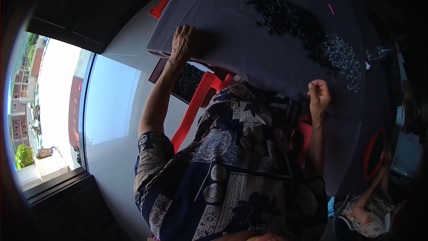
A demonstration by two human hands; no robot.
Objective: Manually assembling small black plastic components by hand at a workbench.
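Grey cloth (249, 40) covers the table and fills the upper middle of the view, and both of the person's hands rest at its near edge. Fingers of the left hand (182, 42) are curled down over the cloth's left edge, gripping the fabric where it folds off the table. Fingertips of the right hand (319, 94) are pinched together at the cloth's lower right edge; whether they hold some tiny thing is too small to tell. Just beyond the right hand a scatter of small pale pieces (343, 60) lies on the cloth, and further up a broader heap of dark small pieces (285, 15) spreads across it. A dark tray (187, 80) with similar bits sits below the left hand, beside a red strip (191, 111). The person's blue patterned shirt (232, 165) fills the lower middle. At lower right another person's arm (372, 192) shows.
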